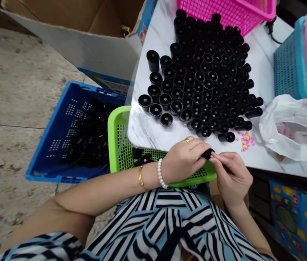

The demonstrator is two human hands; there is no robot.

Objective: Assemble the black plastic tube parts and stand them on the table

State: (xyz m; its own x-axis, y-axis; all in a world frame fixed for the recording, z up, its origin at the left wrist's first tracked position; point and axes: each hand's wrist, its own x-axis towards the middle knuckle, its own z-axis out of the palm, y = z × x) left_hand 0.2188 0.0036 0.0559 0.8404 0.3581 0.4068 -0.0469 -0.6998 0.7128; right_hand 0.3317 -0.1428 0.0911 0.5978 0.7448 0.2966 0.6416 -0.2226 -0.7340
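Note:
My left hand [186,159] is closed around a small black plastic cup-shaped piece [207,154] at the table's front edge. At that piece's open end, the fingertips of my right hand [231,174] are pinched together on a tiny pink piece [212,155], mostly hidden by the fingers. Many similar black cups [198,87] stand close together on the table, and a few lie on their sides at the right. Beside them is a small scatter of pink and yellow bits [247,141]. Under my left wrist, a green basket [112,145] holds some black pieces, one with a pink dot.
A blue crate [47,134] of black pieces is on the floor at the left, below a large cardboard box [107,50]. On the marble-patterned table [148,134] are a pink basket [224,12], a blue basket [289,61] and a white plastic bag [300,127].

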